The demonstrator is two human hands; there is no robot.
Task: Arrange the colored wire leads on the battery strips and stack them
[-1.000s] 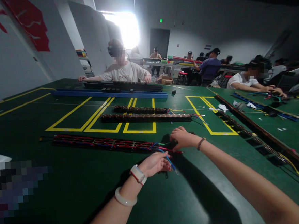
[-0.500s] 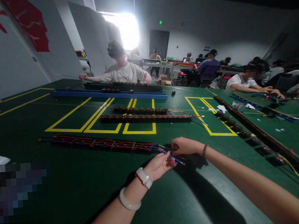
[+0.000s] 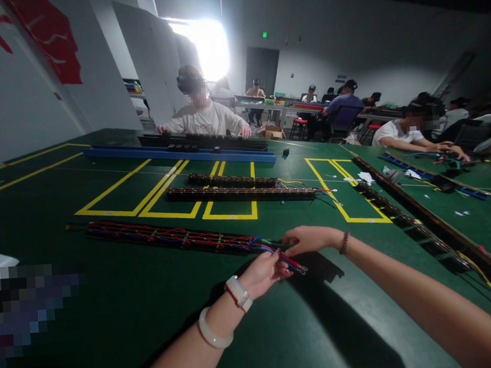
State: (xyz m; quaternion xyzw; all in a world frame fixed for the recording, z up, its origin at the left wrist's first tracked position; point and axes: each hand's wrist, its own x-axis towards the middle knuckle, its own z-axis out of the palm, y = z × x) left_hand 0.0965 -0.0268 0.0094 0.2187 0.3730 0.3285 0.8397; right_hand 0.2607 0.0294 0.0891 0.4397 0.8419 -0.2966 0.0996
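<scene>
My left hand [image 3: 262,275], just below the middle of the frame, has its thumb and fingers closed on the leads at the right end of the wired strip [image 3: 169,238]. That strip lies on the green table [image 3: 125,327], from the left of the frame to its middle.

What has just changed is the lie of the leads: a second ago the blue lead [image 3: 267,249] hung down over my fingers, its tip apart from the red lead [image 3: 292,262]. Now both run side by side past my fingertips, and the lugs [image 3: 303,269] sit close together. To me that makes them one bunch, easier to handle than loose ends.

My right hand [image 3: 312,239] curls in from the right, fingers bent down just beside the left ones, near the green lead [image 3: 272,242]. I can't tell whether it grips anything, as its fingertips are hidden.

Two more strips, a rear one [image 3: 232,179] and a front one [image 3: 246,192], lie near the centre of the frame, beyond my hands.
</scene>
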